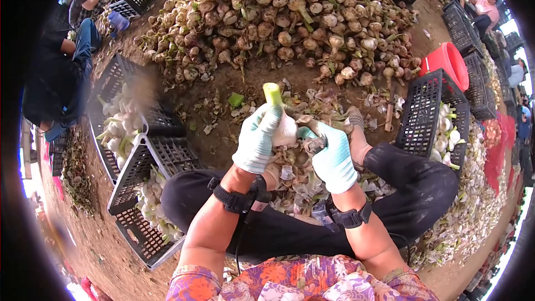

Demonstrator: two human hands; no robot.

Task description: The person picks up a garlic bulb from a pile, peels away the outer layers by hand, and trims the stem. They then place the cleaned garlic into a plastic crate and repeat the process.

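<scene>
My left hand, in a pale green and white glove, holds a white garlic bulb with its cut green stem pointing up. Close to the bulb's right side is my right hand, gloved alike, its fingers closed around a dark tool that is partly hidden. Below both hands, loose garlic skins lie on the ground between my legs.
A large heap of unpeeled garlic rises ahead. Black crates with white garlic stand left and right. A red bucket is behind the right crate. A person sits at left; others are farther back.
</scene>
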